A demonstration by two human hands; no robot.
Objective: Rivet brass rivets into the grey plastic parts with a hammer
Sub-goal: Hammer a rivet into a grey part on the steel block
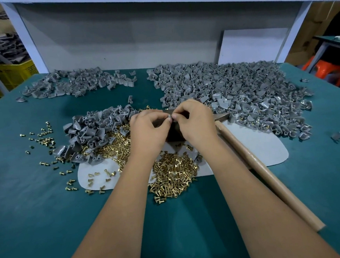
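Note:
My left hand (146, 128) and my right hand (195, 120) meet fingertip to fingertip over a dark block (174, 133) at the table's middle. Both pinch one small grey plastic part (170, 116) between them; whether a rivet is in it is hidden by the fingers. A heap of brass rivets (172, 173) lies just below my wrists. Grey plastic parts (96, 130) are piled to the left of my left hand. The hammer (263, 168), with a long wooden handle, lies to the right of my right forearm, its head near my right hand.
A large pile of grey parts (233, 91) fills the back right of the green table (28, 201), a smaller pile (76, 83) the back left. Loose rivets (43, 138) scatter at the left. A white mat (258, 148) lies under the work spot.

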